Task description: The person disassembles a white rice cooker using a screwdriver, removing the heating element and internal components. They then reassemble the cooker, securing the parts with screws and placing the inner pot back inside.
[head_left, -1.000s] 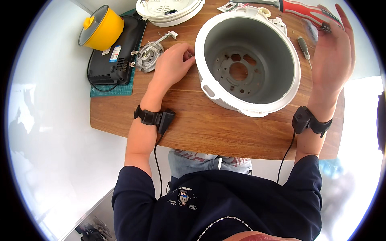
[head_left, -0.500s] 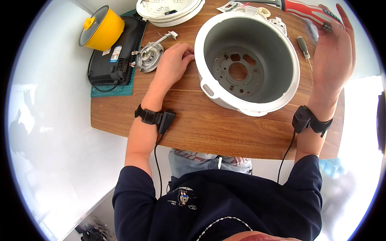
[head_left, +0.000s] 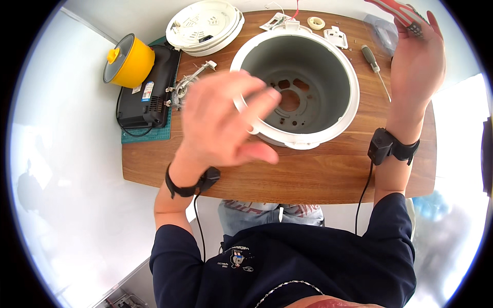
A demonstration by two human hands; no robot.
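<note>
One large white cooker body [head_left: 323, 77], grey inside, mouth upward, near the middle of one wooden table [head_left: 308, 174]; in its floor, one big round hole among several smaller openings. Two hands in view. Left hand [head_left: 218, 120] above the left side of the body, with fingers loosely bent and spread, thumb well apart from them; index fingertip over the body's mouth, thumb tip just on the near side of the rim. Contact with the rim: cannot tell, given the motion blur and the angle from above. Right hand [head_left: 418, 64] well to the right of the body, fingers curled round the end of one red-and-grey tool [head_left: 399, 11], partly cut off by the upper edge. Between that hand and the body, one grey-handled screwdriver [head_left: 370, 55], flat on the table. Behind the body, one small white panel [head_left: 275, 20] with wires, one white bracket [head_left: 335, 37] and, between these two, one cream ring [head_left: 316, 23]. To the left, one round white cover [head_left: 203, 23], one metal assembly [head_left: 181, 91] partly hidden by the left hand, and one yellow pot [head_left: 136, 64] on one black appliance [head_left: 136, 110].
</note>
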